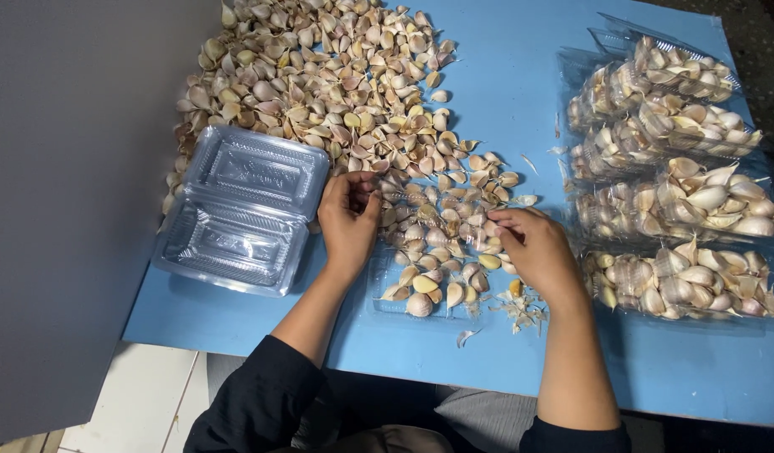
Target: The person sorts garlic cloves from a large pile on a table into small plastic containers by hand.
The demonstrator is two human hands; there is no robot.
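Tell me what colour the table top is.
Bright blue, seen in the head view: table top.

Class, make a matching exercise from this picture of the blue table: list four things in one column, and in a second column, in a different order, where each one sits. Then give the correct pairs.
Things:
1. empty clear clamshell box
2. filled clear boxes of garlic
3. loose pile of garlic cloves
4. scraps of garlic skin

Places:
A. along the right side of the table
B. spread over the far middle of the table
C. lying open beside the left hand
D. near the front edge, by the right hand

Pairs: 1-C, 2-A, 3-B, 4-D
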